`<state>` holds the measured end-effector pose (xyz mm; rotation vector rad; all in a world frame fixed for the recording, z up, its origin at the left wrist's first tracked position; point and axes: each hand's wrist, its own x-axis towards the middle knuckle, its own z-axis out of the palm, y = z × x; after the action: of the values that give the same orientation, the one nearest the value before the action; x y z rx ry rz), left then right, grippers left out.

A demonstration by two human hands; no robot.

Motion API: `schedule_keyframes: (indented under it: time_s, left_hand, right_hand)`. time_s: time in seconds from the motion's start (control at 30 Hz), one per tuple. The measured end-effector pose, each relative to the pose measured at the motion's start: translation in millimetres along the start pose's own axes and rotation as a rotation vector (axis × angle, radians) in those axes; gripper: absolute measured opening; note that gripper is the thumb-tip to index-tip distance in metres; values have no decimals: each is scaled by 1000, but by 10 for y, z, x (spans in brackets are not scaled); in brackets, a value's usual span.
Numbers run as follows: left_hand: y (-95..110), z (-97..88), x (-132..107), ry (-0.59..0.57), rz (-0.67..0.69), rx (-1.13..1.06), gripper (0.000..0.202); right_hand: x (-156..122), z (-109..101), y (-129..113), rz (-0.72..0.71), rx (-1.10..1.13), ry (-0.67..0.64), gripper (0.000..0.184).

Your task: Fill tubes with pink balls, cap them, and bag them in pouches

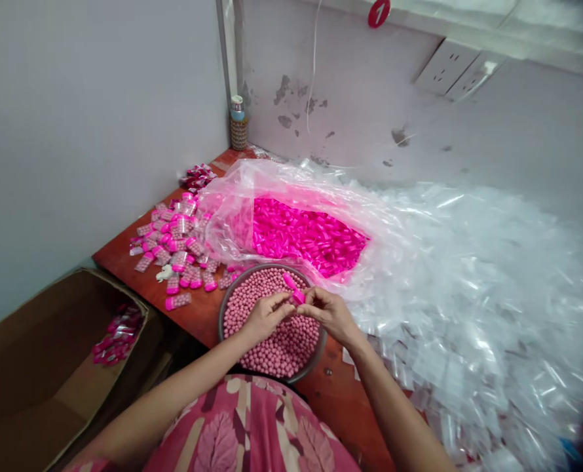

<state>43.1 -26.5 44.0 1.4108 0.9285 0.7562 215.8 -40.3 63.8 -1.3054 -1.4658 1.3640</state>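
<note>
Above a round bowl (pixel 221 314) full of pink beads (pixel 257 288), my two hands meet at the fingertips. Between them is a bright pink plastic cap (pixel 297 295) with its lid part sticking up toward the far left. My left hand (pixel 268 316) pinches it from the left, thumb and forefinger closed. From the right, my right hand (pixel 331 314) grips it the same way. Whether a clear tube sits under the cap I cannot make out, as the fingers cover that spot.
Behind the bowl lies a clear plastic bag (pixel 227 190) of loose pink caps (pixel 306 236). Filled bead bottles (pixel 178 242) are heaped at left on the red table (pixel 124 252). Clear plastic pieces (pixel 473 295) cover the right side. A cardboard box (pixel 75 400) stands lower left.
</note>
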Motion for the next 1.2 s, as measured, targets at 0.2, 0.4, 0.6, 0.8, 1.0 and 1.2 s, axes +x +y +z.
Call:
schedule_keyframes:
  time_s: [0.2, 0.4, 0.6, 0.8, 1.0, 1.2]
  left_hand:
    - [91, -60, -174, 2, 73, 151, 25]
    - [109, -90, -283, -15, 92, 170, 22]
    - [113, -121, -324, -6, 95, 211, 23]
    - [170, -143, -300, -21, 128, 228, 23]
    - [200, -149, -246, -180, 258, 551, 21]
    - [202, -200, -245, -193, 168, 547, 28]
  right_hand:
    - [-55, -15, -133, 66, -7, -51, 23]
    - [-110, 112, -132, 18, -74, -82, 33]
    - [-172, 260, -112, 44, 28, 44, 25]
    - [-261, 258, -246, 18, -214, 39, 22]
    - [-291, 155, -219, -85, -484, -73, 22]
    - [-264, 180, -42, -56, -321, -92, 19]
